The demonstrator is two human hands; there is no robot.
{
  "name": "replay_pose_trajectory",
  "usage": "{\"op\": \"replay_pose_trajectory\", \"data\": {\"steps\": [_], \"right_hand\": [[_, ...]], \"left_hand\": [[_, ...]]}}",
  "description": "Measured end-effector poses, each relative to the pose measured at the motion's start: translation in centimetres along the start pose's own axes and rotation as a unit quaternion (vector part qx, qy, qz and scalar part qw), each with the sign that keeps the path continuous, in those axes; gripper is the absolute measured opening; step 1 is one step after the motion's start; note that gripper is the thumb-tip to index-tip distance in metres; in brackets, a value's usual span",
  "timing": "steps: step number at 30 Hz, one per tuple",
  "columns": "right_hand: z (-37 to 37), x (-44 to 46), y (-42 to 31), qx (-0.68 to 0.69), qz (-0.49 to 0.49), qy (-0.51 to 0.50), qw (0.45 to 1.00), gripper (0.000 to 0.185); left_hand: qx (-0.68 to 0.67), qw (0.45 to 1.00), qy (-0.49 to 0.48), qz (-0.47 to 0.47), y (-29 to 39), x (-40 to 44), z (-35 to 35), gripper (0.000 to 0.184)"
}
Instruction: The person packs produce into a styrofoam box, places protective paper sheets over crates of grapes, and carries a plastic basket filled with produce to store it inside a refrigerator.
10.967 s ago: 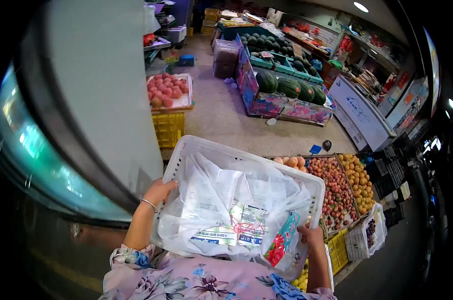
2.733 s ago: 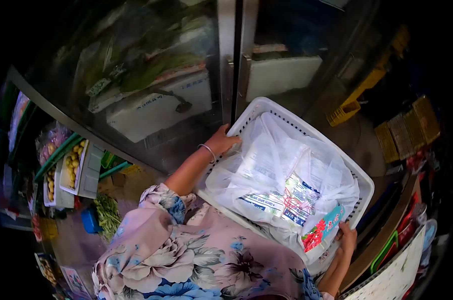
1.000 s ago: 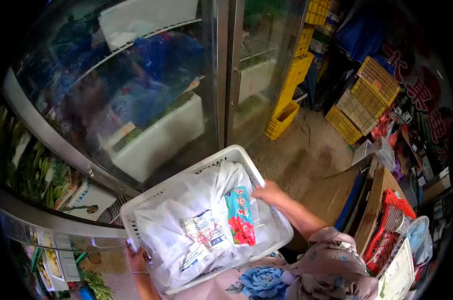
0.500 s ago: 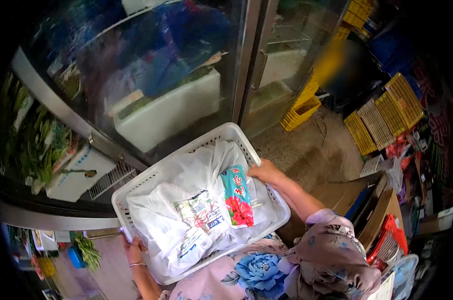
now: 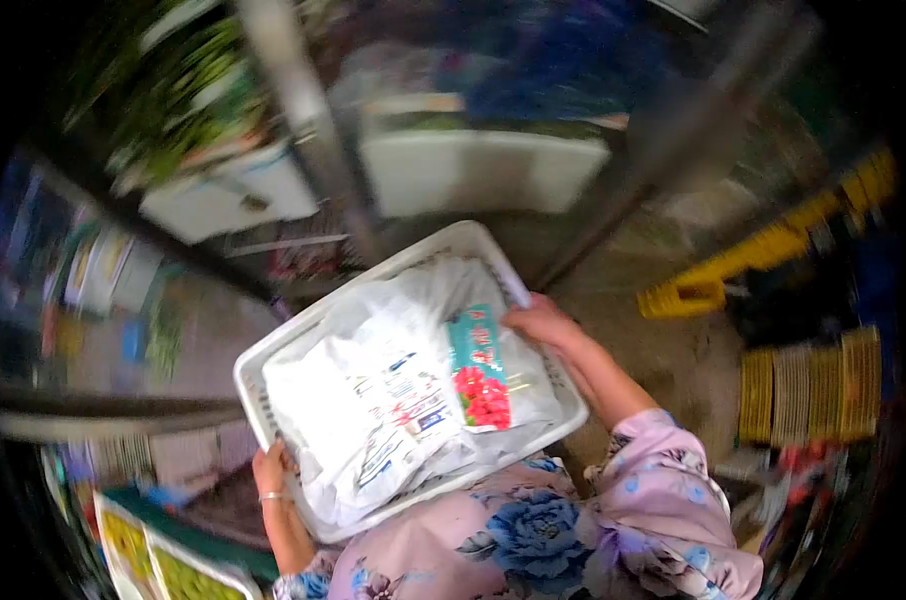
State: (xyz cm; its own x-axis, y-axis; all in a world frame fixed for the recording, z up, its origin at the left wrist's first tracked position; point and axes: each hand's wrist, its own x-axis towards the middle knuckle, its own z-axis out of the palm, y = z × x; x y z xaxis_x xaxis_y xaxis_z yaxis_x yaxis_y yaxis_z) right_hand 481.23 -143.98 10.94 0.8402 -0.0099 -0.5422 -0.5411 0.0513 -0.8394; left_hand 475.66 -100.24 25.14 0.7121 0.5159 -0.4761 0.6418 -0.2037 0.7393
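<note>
A white plastic basket (image 5: pixel 262 398) is held in front of my body, slightly tilted. My left hand (image 5: pixel 276 472) grips its lower left rim, with a bracelet at the wrist. My right hand (image 5: pixel 541 325) is closed on the upper right rim. Inside lies a translucent white plastic bag (image 5: pixel 318 400) around printed white packages (image 5: pixel 403 410). A teal packet (image 5: pixel 479 370) with red flowers and characters shows at the right of the bag.
Glass cooler doors with a metal frame (image 5: pixel 338 170) stand ahead, with a white foam box (image 5: pixel 483 172) behind the glass. Leafy greens (image 5: pixel 193 100) are at upper left. Yellow crates (image 5: pixel 688 298) and stacked crates (image 5: pixel 808 395) stand at the right. Green produce (image 5: pixel 188 578) sits in boxes at lower left.
The view has swung leftward, so the cooler doors and crates appear farther right and blurred. Both hands keep their hold on the basket. Boxes of green produce have come into view at lower left.
</note>
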Motion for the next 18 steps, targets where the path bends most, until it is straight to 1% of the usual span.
{"op": "replay_pose_trajectory", "data": {"steps": [1,3,5,7,8,9,11,14,18], "right_hand": [[0.4,-1.2,0.7,0.023,0.017,0.007,1.000,0.018],[0.4,-1.2,0.9,0.050,0.043,-0.019,0.998,0.016],[1.1,-2.1,0.7,0.106,0.035,-0.017,0.994,0.016],[0.7,-0.9,2.9,0.075,0.051,-0.034,0.995,0.017],[1.0,-1.4,3.7,0.059,0.058,-0.018,0.996,0.022],[1.3,-0.9,3.4,0.045,0.056,-0.022,0.997,0.022],[1.5,-0.4,2.7,0.047,0.028,-0.002,0.999,0.014],[1.2,0.5,3.9,0.025,0.030,-0.013,0.999,0.012],[1.2,0.0,4.9,0.032,0.044,0.015,0.998,0.010]], "left_hand": [[0.001,1.000,-0.006,-0.008,1.1,-0.2,0.0,0.011],[0.015,1.000,-0.006,-0.014,0.7,0.6,-0.3,0.015],[0.019,1.000,0.008,0.007,0.6,0.6,0.0,0.014],[0.016,1.000,-0.014,0.014,-0.1,1.6,-0.2,0.013],[0.016,0.999,-0.027,0.027,-0.2,2.6,-0.7,0.013],[0.010,1.000,-0.021,0.016,-1.3,3.1,-0.8,0.013],[0.004,1.000,-0.010,0.009,-2.1,3.3,-0.9,0.013],[-0.011,1.000,-0.022,0.009,-3.5,3.4,-1.1,0.011],[-0.028,0.998,-0.056,-0.006,-2.8,3.9,-1.4,0.010]]}}
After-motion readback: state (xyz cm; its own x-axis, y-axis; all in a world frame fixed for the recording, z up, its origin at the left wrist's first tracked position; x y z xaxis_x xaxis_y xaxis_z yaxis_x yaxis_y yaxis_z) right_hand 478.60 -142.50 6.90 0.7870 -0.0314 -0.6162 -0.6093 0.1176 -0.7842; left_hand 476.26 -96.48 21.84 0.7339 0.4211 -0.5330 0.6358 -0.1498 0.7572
